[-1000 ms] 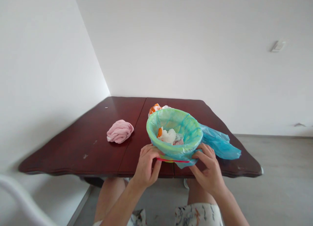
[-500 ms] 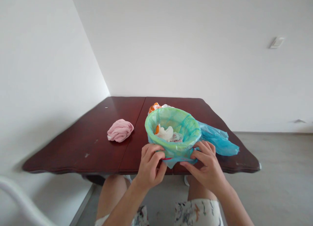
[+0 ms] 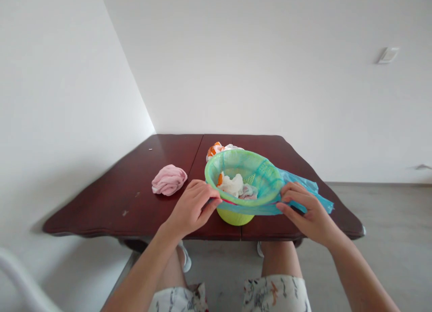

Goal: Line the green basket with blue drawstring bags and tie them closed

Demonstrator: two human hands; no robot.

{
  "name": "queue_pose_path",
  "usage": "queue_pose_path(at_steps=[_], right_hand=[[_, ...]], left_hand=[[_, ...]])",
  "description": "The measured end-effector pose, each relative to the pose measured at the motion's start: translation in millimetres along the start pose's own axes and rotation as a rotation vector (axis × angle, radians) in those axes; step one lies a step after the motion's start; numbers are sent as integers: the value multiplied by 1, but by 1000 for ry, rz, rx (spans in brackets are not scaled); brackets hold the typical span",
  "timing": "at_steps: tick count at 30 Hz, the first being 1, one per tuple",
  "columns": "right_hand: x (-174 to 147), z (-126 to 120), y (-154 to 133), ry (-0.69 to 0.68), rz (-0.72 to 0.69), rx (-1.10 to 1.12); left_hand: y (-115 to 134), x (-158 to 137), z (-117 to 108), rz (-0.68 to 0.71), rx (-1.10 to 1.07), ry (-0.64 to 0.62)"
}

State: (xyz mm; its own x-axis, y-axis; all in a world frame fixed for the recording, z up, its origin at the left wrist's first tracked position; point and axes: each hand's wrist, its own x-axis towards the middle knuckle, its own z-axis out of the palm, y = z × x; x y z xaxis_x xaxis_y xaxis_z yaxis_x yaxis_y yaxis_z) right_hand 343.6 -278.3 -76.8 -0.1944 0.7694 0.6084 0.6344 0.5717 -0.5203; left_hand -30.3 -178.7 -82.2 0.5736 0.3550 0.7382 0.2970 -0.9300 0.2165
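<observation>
Dark wooden table [image 3: 135, 199]; white walls [image 3: 256, 60].

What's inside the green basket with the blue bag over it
Inside the green basket, lined by the blue bag, lie crumpled white tissues, an orange scrap and a pinkish-grey wad. Whatever lies beneath them is covered.

Single head-worn cam, seated wearer, looks fwd and slightly down across table [image 3: 162, 181] toward room corner; hands close, low in frame.

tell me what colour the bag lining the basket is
Translucent blue bag over a green basket, seen in the head view.
</observation>
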Motion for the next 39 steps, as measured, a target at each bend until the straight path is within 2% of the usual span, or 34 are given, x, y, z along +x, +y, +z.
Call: queue_pose_path(at_steps=[4, 11, 13, 15, 18, 22, 28, 30, 35, 39], right_hand=[[19, -8, -1, -46, 54, 86], [23, -6, -8, -239, 10, 70], [21, -5, -11, -249, 47, 118], [21, -4, -10, -215, 88, 176], [23, -5, -2, -106, 125, 178], [29, -12, 25, -12, 112, 63], [44, -21, 80, -94, 182, -70], [58, -22, 93, -123, 220, -68], [112, -21, 114, -177, 462, -31], [155, -11, 125, -25, 498, 11]], left_hand=[[-4, 21, -8, -47, -72, -42], [4, 31, -8, -88, -167, -199], [2, 30, -5, -141, -249, -168], [-5, 29, -2, -222, -341, -81], [-22, 31, -4, -324, -367, -6], [-50, 34, -17, -350, -243, -31], [-92, 50, -22, -563, -261, 15], [-106, 64, -17, -612, -257, 8], [-145, 116, 0, -680, -184, -37], [-163, 152, 10, -702, -97, -117]])
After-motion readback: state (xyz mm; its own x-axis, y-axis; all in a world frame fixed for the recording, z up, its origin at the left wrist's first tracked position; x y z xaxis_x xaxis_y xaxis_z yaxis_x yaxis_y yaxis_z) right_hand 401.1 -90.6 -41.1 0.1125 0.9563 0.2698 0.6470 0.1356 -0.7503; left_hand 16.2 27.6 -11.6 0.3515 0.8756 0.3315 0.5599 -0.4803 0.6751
